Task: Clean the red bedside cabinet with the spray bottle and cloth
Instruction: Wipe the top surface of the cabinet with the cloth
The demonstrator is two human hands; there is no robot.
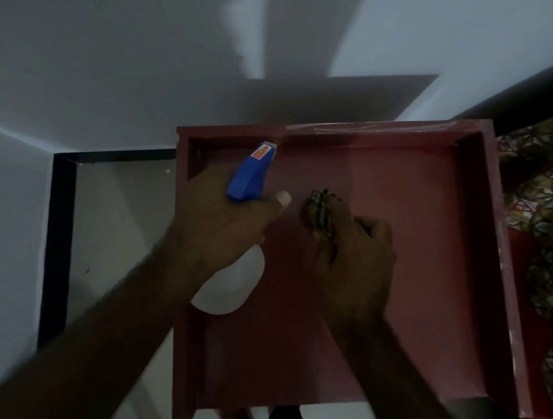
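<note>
- Left of the left hand (pixel 219 224), the floor (pixel 115 221) shows, edged by a dark skirting.
- The left hand is curled round the neck of the spray bottle (pixel 249 176), with the blue head pointing ahead of the hand at the far rim of the red bedside cabinet (pixel 417 239).
- Just right of it, the right hand (pixel 354 260) grips a checked cloth (pixel 322 210) and holds it down on the cabinet's sunken top.
- The step looks like spraying and wiping the top. I cannot tell whether the trigger is squeezed.
- The next move probably calls for sweeping the cloth across the top to the right of the right hand, toward the patterned bed cover (pixel 552 209).
</note>
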